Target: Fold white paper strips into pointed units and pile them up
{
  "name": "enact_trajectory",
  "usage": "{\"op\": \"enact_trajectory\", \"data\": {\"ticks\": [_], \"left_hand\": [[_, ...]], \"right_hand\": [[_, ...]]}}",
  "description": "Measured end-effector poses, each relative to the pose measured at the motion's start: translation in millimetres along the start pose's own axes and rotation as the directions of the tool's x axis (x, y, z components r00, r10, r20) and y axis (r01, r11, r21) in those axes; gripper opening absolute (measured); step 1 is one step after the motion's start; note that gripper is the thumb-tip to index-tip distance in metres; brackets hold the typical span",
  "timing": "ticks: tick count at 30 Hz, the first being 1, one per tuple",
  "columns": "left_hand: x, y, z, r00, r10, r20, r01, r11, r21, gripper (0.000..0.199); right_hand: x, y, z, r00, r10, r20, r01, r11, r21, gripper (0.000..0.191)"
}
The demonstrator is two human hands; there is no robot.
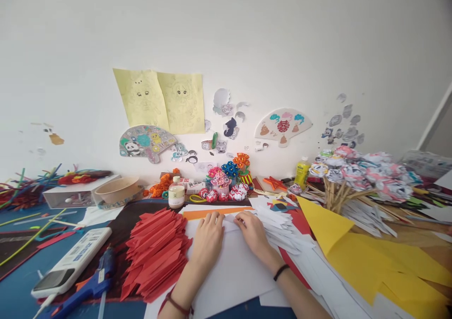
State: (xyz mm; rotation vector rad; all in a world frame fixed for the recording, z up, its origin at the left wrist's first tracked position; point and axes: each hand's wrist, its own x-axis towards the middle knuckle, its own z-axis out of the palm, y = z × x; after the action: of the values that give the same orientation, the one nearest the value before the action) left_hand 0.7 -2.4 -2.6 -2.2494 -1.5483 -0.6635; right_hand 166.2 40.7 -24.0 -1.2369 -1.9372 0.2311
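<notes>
A small white paper piece (229, 219) spans the gap between my two hands, over larger white sheets (235, 267). My left hand (211, 232) lies palm down with curled fingers, its thumb and fingertips on the left end of the piece. Thumb and fingers of my right hand (253, 232) pinch the right end. Folded red paper strips (157, 253) are heaped left of my left hand. Beyond my right hand spreads a pile of folded white strips (282, 227). An orange paper strip (208, 213) lies just behind the fingers.
On the left are a blue glue gun (93, 283), a white power strip (72, 262) and a round bowl (118, 189). A small bottle (176, 194) stands behind the red strips. Yellow sheets (367, 258) and paper flowers on sticks (353, 171) occupy the right.
</notes>
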Motion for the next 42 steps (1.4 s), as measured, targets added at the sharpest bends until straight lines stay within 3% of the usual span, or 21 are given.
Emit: {"op": "enact_trajectory", "data": {"ticks": [5, 9, 11, 13, 16, 19, 22, 25, 28, 33, 42], "left_hand": [[-0.5, 1.2, -3.5, 0.991, -0.093, -0.1, 0.073, 0.978, -0.193, 0.032], [1.5, -3.0, -2.5, 0.962, -0.236, -0.136, 0.141, 0.857, -0.496, 0.026], [2.9, -5.7, -0.9, 0.959, -0.278, -0.062, 0.174, 0.744, -0.645, 0.016], [3.9, -7.6, -0.1, 0.954, -0.301, 0.009, 0.213, 0.654, -0.726, 0.021], [3.6, -7.9, -1.5, 0.941, -0.337, 0.022, 0.237, 0.613, -0.753, 0.028], [0.8, -5.3, -4.2, 0.937, -0.35, -0.003, 0.242, 0.653, -0.718, 0.026], [-3.5, -1.7, -5.7, 0.941, -0.331, -0.068, 0.225, 0.764, -0.605, 0.019], [-7.3, 0.4, -5.0, 0.958, -0.234, -0.169, 0.148, 0.901, -0.409, 0.018], [-9.7, 0.1, -2.1, 0.969, -0.075, -0.235, 0.028, 0.98, -0.199, 0.024], [-11.8, -0.9, 2.4, 0.969, 0.111, -0.219, -0.113, 0.994, 0.002, 0.036], [-9.5, 9.8, -12.8, 0.976, 0.137, -0.168, -0.143, 0.99, -0.021, 0.038]], "right_hand": [[-1.5, -12.5, -13.6, 0.993, -0.081, -0.09, 0.091, 0.99, 0.111, 0.019], [-2.6, -25.9, -22.3, 0.987, -0.036, -0.156, 0.084, 0.947, 0.311, 0.017], [-3.3, -28.8, -22.8, 0.992, 0.009, -0.128, 0.044, 0.912, 0.408, 0.02], [-4.2, -28.6, -20.5, 0.996, 0.05, -0.075, -0.007, 0.876, 0.482, 0.024], [-6.1, -25.5, -13.8, 0.995, 0.07, 0.072, -0.098, 0.824, 0.558, 0.03], [-8.6, -23.2, -7.5, 0.974, 0.09, 0.21, -0.2, 0.781, 0.592, 0.035], [-10.7, -21.7, -4.7, 0.959, 0.118, 0.258, -0.256, 0.752, 0.607, 0.038], [-12.0, -20.7, -5.2, 0.951, 0.091, 0.295, -0.26, 0.752, 0.605, 0.042], [-12.5, -21.4, -6.9, 0.954, 0.066, 0.291, -0.24, 0.75, 0.617, 0.046], [-11.3, -24.6, -8.2, 0.957, 0.068, 0.282, -0.245, 0.708, 0.662, 0.047], [-10.0, -22.0, -3.9, 0.974, 0.093, 0.205, -0.211, 0.698, 0.684, 0.051]]}}
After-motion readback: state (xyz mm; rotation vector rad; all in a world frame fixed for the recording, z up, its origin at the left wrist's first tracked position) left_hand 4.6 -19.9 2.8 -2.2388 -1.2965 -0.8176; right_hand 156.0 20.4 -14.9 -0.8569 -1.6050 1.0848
